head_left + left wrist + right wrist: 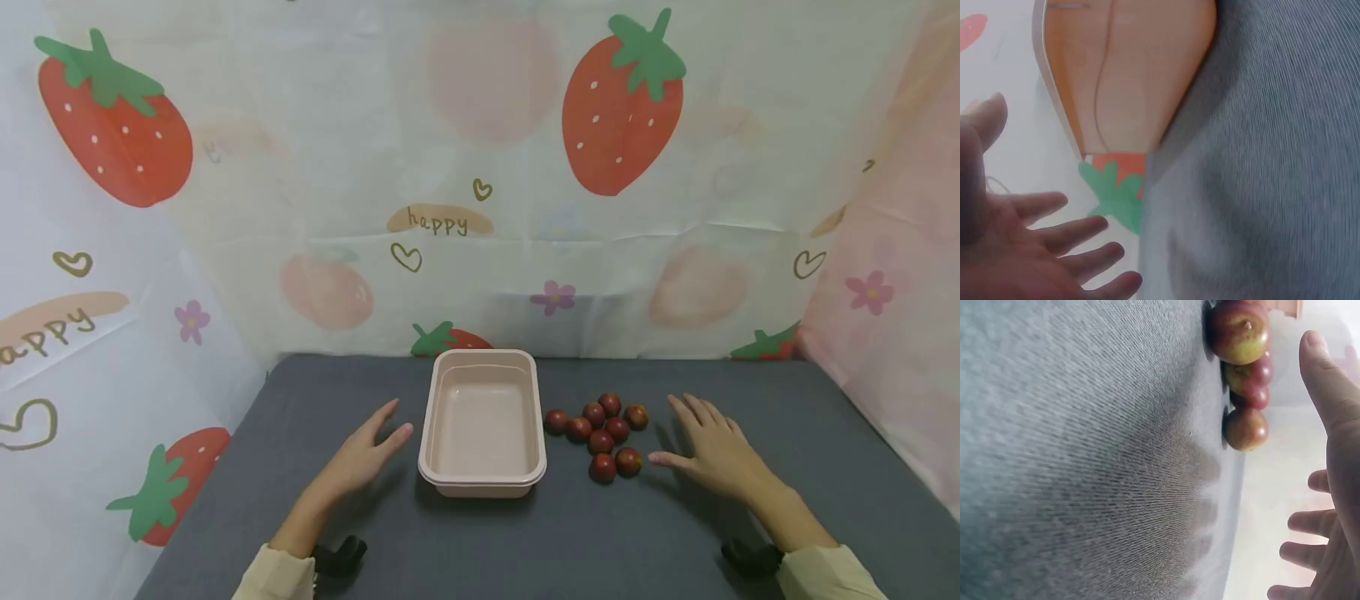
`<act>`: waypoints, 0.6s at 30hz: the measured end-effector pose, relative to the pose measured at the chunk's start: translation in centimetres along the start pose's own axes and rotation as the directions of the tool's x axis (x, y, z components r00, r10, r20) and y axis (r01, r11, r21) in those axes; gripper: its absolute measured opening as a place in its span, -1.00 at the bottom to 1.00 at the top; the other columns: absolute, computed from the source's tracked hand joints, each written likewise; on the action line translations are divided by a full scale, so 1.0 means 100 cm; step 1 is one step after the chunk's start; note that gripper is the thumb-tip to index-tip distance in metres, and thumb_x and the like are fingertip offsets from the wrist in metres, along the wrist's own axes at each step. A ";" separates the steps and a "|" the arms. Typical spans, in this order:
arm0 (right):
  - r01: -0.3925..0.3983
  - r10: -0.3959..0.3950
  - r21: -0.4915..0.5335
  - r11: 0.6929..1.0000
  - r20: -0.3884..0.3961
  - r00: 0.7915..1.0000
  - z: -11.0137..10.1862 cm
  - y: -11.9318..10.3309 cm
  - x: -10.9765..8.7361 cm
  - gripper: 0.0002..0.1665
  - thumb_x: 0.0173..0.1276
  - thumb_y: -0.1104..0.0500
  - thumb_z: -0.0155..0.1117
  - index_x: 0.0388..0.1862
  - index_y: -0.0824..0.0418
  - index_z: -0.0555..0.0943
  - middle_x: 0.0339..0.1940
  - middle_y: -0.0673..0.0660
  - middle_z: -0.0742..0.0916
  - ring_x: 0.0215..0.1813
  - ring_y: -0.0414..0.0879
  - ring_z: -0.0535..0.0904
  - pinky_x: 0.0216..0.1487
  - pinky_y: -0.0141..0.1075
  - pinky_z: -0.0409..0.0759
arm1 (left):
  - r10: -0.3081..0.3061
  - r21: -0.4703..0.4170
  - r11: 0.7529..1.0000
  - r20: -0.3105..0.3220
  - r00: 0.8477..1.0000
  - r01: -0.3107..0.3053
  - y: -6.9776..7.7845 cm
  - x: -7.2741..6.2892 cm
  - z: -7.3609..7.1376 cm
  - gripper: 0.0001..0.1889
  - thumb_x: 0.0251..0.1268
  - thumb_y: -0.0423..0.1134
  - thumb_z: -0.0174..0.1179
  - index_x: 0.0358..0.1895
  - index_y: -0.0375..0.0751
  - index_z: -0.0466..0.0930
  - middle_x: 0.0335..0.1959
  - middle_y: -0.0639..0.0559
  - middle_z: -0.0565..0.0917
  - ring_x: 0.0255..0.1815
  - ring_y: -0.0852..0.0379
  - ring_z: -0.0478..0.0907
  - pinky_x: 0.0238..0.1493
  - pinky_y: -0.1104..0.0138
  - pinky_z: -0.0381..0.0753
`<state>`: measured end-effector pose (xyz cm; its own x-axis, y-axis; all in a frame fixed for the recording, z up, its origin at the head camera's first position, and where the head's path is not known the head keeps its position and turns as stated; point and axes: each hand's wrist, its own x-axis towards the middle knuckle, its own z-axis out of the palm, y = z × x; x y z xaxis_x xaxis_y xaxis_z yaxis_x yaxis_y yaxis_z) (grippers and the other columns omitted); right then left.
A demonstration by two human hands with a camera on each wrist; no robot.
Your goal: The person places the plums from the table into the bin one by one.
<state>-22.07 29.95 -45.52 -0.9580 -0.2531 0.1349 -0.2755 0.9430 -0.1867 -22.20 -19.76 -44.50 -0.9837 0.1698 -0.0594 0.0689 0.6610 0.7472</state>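
A pale pink rectangular container (483,492) stands on the dark grey table, its inside bare. To its right lies a loose cluster of several small, round, dark red fruits (601,442); close up in the right wrist view, the nearest fruit (1239,334) shows a yellow-green patch. My left hand (363,457) hovers left of the container with fingers extended and nothing held. Its spread fingers also show in the left wrist view, beside the container's wall (1129,75). On the far side of the fruits, my right hand (716,450) is held with fingers spread, thumb toward the nearest fruits, holding nothing.
A grey cloth (622,546) covers the table. Behind it and at both sides hang pale sheets (525,167) printed with strawberries, hearts and flowers. A black strap (341,557) sits at the left wrist, another black strap (750,558) at the right.
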 end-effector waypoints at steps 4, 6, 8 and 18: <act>0.025 -0.024 0.030 0.999 -0.017 1.000 0.002 0.003 0.005 0.15 0.17 -0.40 0.27 0.47 0.34 0.19 0.42 0.48 0.33 0.38 0.45 0.24 0.19 0.40 0.28 | 0.003 -0.083 0.997 -0.028 1.000 -0.006 0.002 0.005 0.003 -0.25 0.46 0.11 -0.01 0.51 -0.28 0.07 0.50 -0.31 0.20 0.52 -0.29 0.12 0.43 -0.16 0.17; 0.040 -0.038 0.051 0.998 -0.022 0.999 0.002 0.005 0.008 0.15 0.15 -0.38 0.31 0.47 0.34 0.20 0.41 0.48 0.34 0.37 0.46 0.26 0.19 0.38 0.29 | -0.002 -0.119 0.993 -0.051 0.999 -0.004 0.002 0.006 0.005 -0.27 0.45 0.09 0.02 0.50 -0.28 0.10 0.50 -0.30 0.22 0.51 -0.28 0.15 0.42 -0.14 0.21; 0.051 -0.050 0.074 0.996 -0.019 0.999 0.003 0.006 0.009 0.15 0.14 -0.35 0.33 0.47 0.33 0.21 0.40 0.47 0.35 0.37 0.46 0.26 0.19 0.38 0.29 | -0.006 -0.154 0.988 -0.073 0.997 -0.006 0.004 0.006 0.007 -0.29 0.44 0.06 0.05 0.49 -0.27 0.13 0.49 -0.27 0.24 0.50 -0.27 0.17 0.41 -0.12 0.24; 0.114 -0.113 0.118 0.986 -0.019 0.993 0.004 0.006 0.023 0.01 0.17 -0.18 0.41 0.44 0.33 0.28 0.38 0.44 0.41 0.35 0.44 0.31 0.19 0.35 0.34 | -0.030 -0.254 0.967 -0.126 0.992 -0.003 0.009 0.008 0.020 -0.38 0.41 -0.03 0.12 0.44 -0.21 0.26 0.45 -0.21 0.34 0.48 -0.21 0.24 0.38 -0.09 0.31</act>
<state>-24.43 29.82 -45.72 -0.9190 -0.3539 0.1736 -0.3908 0.8757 -0.2836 -22.61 -17.63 -45.21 -0.9984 0.0567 0.0022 0.0277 0.4530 0.8911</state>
